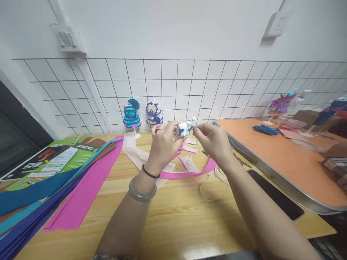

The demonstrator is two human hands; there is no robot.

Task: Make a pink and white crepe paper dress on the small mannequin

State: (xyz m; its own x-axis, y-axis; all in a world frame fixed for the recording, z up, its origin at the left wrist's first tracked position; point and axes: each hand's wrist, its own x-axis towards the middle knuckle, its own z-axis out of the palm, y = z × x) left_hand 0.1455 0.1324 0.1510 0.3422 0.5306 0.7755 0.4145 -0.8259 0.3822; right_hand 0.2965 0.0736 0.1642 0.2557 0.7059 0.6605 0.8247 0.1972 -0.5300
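Over the middle of the wooden table, my left hand point(166, 144) is wrapped round a small white mannequin torso point(185, 129) with teal-blue pieces on it, held tilted on its side. My right hand point(215, 142) is closed in a pinch at the torso's right end, on the edge of a teal paper piece point(191, 128). My fingers hide part of that piece. Below them lie pink and cream paper scraps point(189, 163), a long pink crepe strip point(187, 175) and cream crepe paper point(138, 153).
Two small dressed mannequins, one turquoise point(132, 115) and one purple-and-cream point(154, 112), stand by the wall. Coloured crepe strips point(81, 191) lie at left on a green printed sheet point(54, 162). A roll of clear tubing or tape point(221, 175), a black phone point(275, 195) and an orange table point(252, 155) are at right.
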